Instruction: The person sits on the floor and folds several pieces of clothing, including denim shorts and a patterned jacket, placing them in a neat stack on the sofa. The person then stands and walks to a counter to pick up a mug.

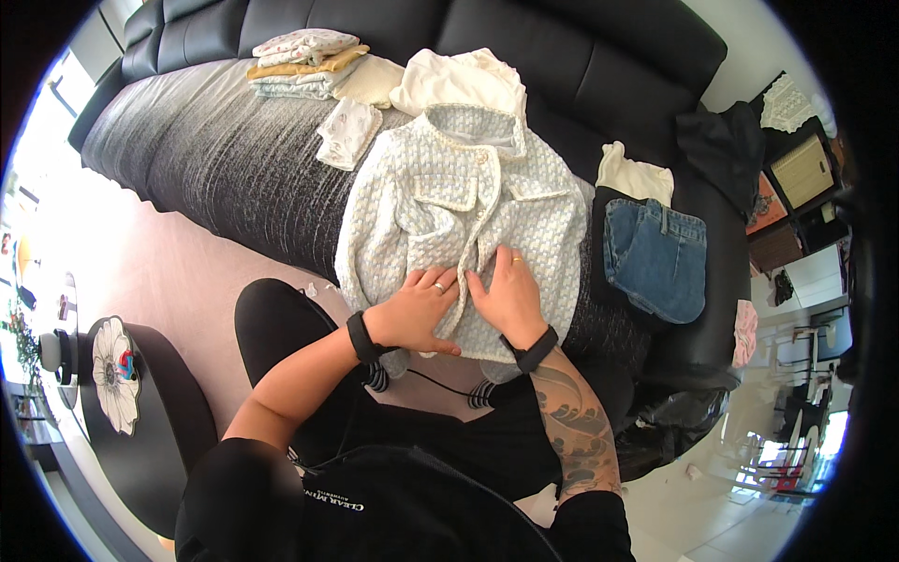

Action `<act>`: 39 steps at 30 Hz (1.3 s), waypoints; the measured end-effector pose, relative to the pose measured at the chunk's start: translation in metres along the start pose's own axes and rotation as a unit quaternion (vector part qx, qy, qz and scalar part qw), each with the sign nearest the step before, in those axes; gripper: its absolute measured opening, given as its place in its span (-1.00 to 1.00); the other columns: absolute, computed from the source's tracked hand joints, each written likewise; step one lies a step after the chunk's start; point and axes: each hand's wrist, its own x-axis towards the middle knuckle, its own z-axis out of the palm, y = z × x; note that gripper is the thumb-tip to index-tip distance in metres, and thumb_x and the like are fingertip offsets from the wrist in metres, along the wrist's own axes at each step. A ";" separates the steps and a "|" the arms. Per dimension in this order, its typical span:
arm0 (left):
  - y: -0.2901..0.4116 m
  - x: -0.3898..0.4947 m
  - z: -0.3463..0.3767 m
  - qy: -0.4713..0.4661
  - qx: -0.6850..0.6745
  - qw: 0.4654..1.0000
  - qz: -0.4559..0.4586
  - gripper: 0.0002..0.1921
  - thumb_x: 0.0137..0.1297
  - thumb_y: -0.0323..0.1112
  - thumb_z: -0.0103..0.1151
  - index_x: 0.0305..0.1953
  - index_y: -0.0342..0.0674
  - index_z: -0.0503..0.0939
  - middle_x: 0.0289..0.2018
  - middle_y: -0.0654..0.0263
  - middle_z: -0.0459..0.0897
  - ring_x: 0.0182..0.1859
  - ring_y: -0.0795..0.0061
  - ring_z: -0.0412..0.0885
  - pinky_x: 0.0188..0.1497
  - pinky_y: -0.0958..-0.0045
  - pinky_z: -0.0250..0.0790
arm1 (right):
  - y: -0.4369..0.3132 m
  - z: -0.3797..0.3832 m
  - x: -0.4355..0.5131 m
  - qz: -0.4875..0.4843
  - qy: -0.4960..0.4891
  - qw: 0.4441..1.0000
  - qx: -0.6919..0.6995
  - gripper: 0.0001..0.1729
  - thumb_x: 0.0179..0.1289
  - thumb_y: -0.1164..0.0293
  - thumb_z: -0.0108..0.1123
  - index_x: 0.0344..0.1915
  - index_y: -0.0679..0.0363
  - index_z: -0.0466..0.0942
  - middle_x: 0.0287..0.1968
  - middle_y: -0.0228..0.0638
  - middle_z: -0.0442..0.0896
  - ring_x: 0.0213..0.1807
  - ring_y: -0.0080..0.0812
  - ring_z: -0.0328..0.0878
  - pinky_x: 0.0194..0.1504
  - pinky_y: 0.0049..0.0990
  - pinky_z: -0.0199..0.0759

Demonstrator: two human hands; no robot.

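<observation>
A pale woven tweed jacket (532, 221) lies front up before me on the sofa, its collar away from me. It has cream braided trim, two chest flaps and one button visible near the neck. My left hand (414, 307) rests flat on the lower front, its fingertips against the trimmed front edge. Just across that edge, my right hand (510, 291) presses on the other front panel, thumb and fingers apart. Neither hand appears to grip the cloth. The jacket's lower hem is partly hidden behind my hands and wrists.
Behind the jacket are a cream garment (460, 81) and a stack of folded clothes (305, 67), with a small printed cloth (348, 133) nearby. Folded blue jeans (657, 260) lie to the right on the black leather sofa (520, 31). A dark round table (140, 456) stands at left.
</observation>
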 end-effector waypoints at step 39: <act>-0.021 0.020 -0.026 0.141 -0.703 0.659 -0.228 -0.69 0.46 -0.38 0.19 0.16 -0.30 0.57 0.02 0.39 0.69 0.03 0.68 0.57 0.14 0.55 0.39 | 0.017 -0.059 -0.023 -0.065 -0.076 0.958 0.269 -0.53 0.22 0.40 0.40 0.03 0.51 0.55 0.05 -0.05 0.64 0.02 -0.14 0.62 0.10 -0.34 0.49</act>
